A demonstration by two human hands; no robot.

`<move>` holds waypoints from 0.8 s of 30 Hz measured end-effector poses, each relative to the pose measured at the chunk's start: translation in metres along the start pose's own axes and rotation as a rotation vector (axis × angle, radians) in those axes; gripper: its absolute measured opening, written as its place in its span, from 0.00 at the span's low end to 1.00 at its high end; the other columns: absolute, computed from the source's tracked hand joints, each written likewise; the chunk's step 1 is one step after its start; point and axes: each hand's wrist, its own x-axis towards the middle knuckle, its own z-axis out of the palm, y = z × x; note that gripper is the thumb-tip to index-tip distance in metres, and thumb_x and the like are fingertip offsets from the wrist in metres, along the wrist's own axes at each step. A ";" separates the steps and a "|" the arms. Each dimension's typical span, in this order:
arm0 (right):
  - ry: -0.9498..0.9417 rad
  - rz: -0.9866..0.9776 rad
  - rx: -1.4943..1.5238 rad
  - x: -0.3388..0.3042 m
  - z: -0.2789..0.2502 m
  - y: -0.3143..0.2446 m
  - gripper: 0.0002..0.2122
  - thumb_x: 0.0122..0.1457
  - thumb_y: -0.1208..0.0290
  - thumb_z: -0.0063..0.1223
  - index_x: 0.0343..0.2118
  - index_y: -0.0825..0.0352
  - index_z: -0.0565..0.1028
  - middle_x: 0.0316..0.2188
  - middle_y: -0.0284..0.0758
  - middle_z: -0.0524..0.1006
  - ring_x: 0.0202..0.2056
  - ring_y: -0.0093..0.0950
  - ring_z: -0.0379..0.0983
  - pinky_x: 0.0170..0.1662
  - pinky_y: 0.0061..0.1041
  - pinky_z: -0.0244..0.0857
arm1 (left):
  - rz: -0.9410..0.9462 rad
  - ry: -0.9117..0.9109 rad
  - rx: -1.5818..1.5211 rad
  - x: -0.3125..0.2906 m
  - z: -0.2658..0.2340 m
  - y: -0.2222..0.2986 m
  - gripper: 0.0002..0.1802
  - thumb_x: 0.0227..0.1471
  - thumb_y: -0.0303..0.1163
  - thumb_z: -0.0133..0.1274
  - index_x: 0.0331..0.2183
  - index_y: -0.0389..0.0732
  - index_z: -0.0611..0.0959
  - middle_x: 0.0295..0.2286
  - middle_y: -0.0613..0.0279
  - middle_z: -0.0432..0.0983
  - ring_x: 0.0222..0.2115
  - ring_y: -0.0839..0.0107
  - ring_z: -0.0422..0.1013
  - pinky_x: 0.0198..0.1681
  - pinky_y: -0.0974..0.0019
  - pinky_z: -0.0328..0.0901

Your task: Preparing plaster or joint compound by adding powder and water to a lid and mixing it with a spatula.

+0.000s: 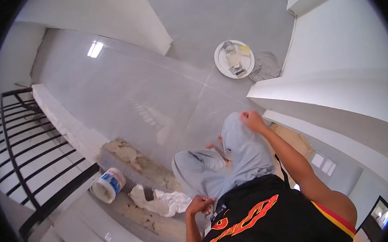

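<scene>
My left hand (201,204) is beside my left hip, its fingers curled in near the top of my grey trousers (250,155). What those fingers hold, if anything, is hidden. Over my bent right knee is my right hand (251,119), a little blurred, with the fingers drawn together; I cannot make out anything in them. Left of my left hand, a crumpled white cloth (166,203) lies on a rough step (140,163). A white bucket (108,186) with a blue and red label leans further left.
A round white lid or tray (220,65) on the grey tiled floor (155,83) holds a yellow piece and several scraps. Next to it lies a grey cloth or bag (266,66). White wall edges (327,96) stand on the right, a black metal railing (18,151) on the left.
</scene>
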 end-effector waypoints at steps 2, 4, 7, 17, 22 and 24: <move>0.255 0.032 0.019 0.076 0.038 0.079 0.10 0.50 0.68 0.46 0.21 0.70 0.73 0.16 0.37 0.73 0.17 0.23 0.69 0.23 0.24 0.64 | -0.046 -0.023 0.071 0.045 -0.024 -0.002 0.25 0.48 0.49 0.50 0.15 0.38 0.78 0.14 0.60 0.75 0.11 0.76 0.68 0.15 0.74 0.62; 0.173 0.287 0.309 0.138 0.075 0.144 0.10 0.50 0.67 0.47 0.23 0.68 0.75 0.17 0.38 0.74 0.20 0.26 0.70 0.24 0.28 0.65 | -0.118 -0.113 0.027 0.079 -0.047 0.005 0.27 0.49 0.52 0.48 0.18 0.35 0.79 0.16 0.58 0.76 0.14 0.73 0.71 0.17 0.75 0.65; 0.023 0.487 0.564 0.218 0.110 0.196 0.07 0.52 0.68 0.46 0.28 0.67 0.73 0.20 0.32 0.72 0.16 0.22 0.68 0.20 0.21 0.67 | -0.078 -0.085 -0.010 0.129 -0.083 -0.005 0.30 0.50 0.53 0.45 0.21 0.32 0.80 0.17 0.57 0.76 0.17 0.70 0.74 0.20 0.75 0.66; 0.414 0.723 1.001 0.307 0.152 0.233 0.18 0.47 0.58 0.57 0.24 0.71 0.69 0.19 0.38 0.71 0.15 0.24 0.67 0.13 0.20 0.62 | 0.035 0.310 -0.066 0.177 -0.094 -0.042 0.32 0.49 0.54 0.46 0.18 0.31 0.81 0.15 0.55 0.75 0.15 0.70 0.73 0.17 0.74 0.64; 0.520 0.802 0.891 0.349 0.173 0.232 0.24 0.43 0.52 0.59 0.24 0.75 0.71 0.27 0.46 0.74 0.21 0.31 0.72 0.19 0.26 0.67 | 0.031 0.407 -0.126 0.173 -0.096 -0.061 0.32 0.48 0.54 0.47 0.17 0.30 0.80 0.15 0.54 0.75 0.15 0.70 0.73 0.17 0.74 0.64; 0.790 0.745 0.474 0.384 0.134 0.283 0.31 0.40 0.47 0.59 0.31 0.80 0.72 0.34 0.49 0.74 0.33 0.37 0.73 0.35 0.31 0.68 | 0.080 0.345 -0.152 0.190 -0.097 -0.055 0.32 0.48 0.54 0.48 0.17 0.30 0.80 0.15 0.54 0.75 0.15 0.70 0.73 0.17 0.74 0.64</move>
